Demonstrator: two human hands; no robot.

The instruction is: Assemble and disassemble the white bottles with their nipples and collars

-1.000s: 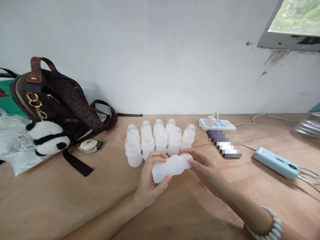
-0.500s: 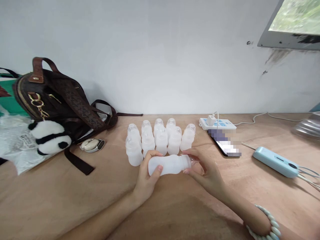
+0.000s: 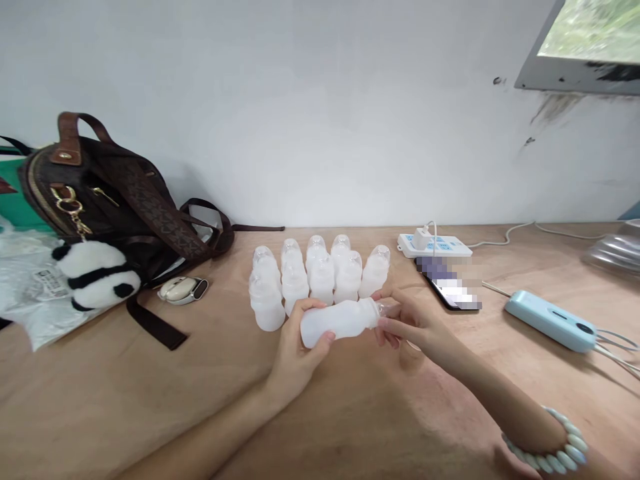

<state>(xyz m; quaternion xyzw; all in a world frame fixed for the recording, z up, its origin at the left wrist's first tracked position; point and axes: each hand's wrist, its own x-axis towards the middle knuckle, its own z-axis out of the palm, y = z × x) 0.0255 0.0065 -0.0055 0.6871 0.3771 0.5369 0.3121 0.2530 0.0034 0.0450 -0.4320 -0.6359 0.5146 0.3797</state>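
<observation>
Held on its side just above the table is a frosted white baby bottle (image 3: 337, 322), its capped end pointing right and tipped slightly up. My left hand (image 3: 295, 350) wraps round the bottle's base, thumb on the near side. At the other end, the fingers of my right hand (image 3: 407, 320) close around the clear cap (image 3: 383, 310) and neck, partly hiding them. Right behind my hands stand several similar upright bottles (image 3: 267, 305) with clear domed caps, grouped in rows.
On the left are a dark backpack (image 3: 117, 180), a panda plush (image 3: 100, 273), a plastic bag (image 3: 35, 273) and a beige mouse-shaped item (image 3: 177, 289). To the right lie a power strip (image 3: 450, 246), a phone (image 3: 443, 283), a light-blue device (image 3: 550, 321) and clear plastic trays (image 3: 617, 253).
My right hand has turned at the cap, its fingers now lying more closely around it. The bottle's capped end has tilted up a little and the view has shifted slightly.
</observation>
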